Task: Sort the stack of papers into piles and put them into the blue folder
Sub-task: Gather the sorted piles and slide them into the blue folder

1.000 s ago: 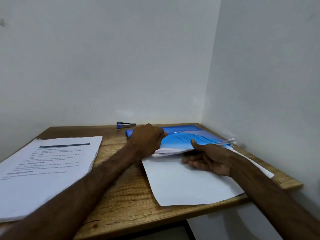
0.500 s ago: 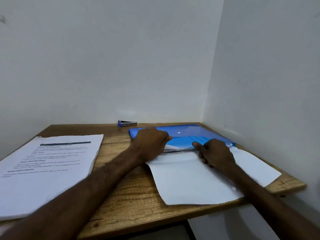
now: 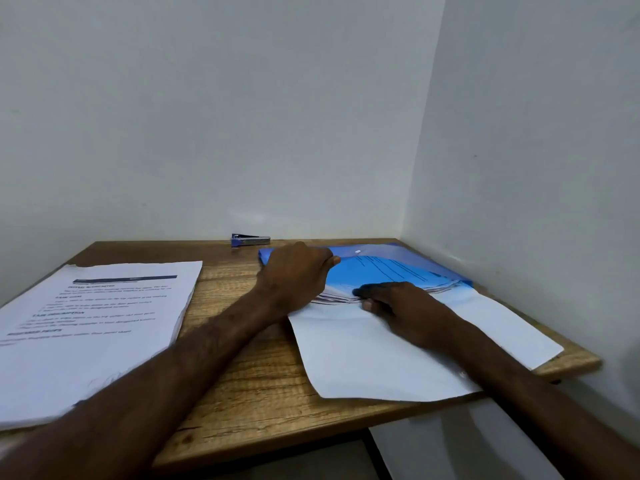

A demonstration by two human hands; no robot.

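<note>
two hands at a blue folder (image 3: 381,268): the left hand (image 3: 298,271) grips its cover; the right hand (image 3: 401,303), fingers (image 3: 370,294) bent, presses papers (image 3: 346,348) at its mouth, whether gripping them cannot be told.

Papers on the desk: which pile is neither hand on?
The printed stack on the left. The right hand rests on the blank sheets; the left hand grips the folder.

Printed stack (image 3: 86,327), 9 o'clock: cut off by left frame edge; body text blurred, illegible. Left hand (image 3: 294,271) fingertips: hidden behind knuckles, grip on blue folder (image 3: 381,271) undeterminable. Sheet count inside folder: unresolvable.
</note>
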